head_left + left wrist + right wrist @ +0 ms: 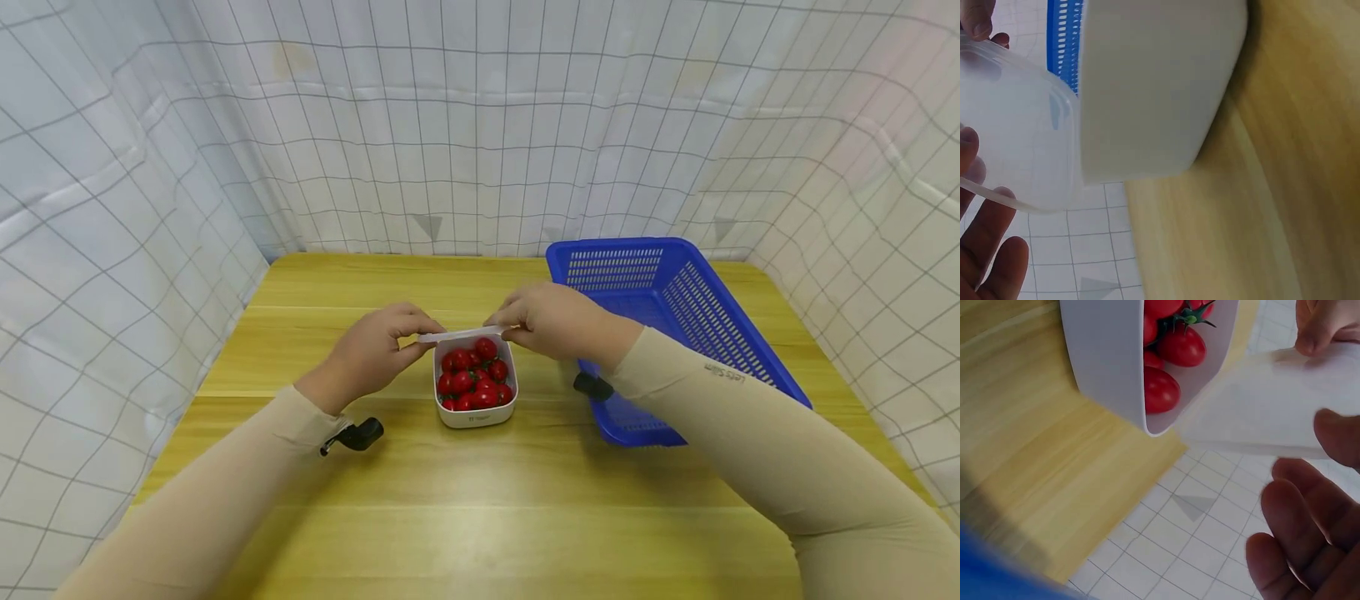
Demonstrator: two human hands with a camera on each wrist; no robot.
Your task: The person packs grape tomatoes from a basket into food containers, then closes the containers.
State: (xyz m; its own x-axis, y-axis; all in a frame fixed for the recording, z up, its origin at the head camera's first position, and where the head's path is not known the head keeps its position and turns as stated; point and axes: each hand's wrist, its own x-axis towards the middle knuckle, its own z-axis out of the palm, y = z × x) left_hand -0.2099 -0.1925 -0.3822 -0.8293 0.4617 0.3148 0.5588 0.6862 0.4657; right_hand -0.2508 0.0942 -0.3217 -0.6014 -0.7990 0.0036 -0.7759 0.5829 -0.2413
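Observation:
A translucent plastic lid (1016, 119) stands tilted at the far rim of a white square container (474, 421). Several red cherry tomatoes (480, 383) fill the container, one with a green stem in the right wrist view. My left hand (375, 348) pinches the lid's left edge between thumb and fingers. At the opposite edge, my right hand (558, 321) pinches the lid with its thumb on one face. In the right wrist view the lid's lower edge meets the container's rim, with the tomatoes (1182, 347) showing beside it.
A blue plastic basket (686, 308) with slotted walls stands to the right, partly under my right forearm. The wooden table (420, 508) carries everything. White grid-patterned curtains (465, 125) hang behind and at both sides.

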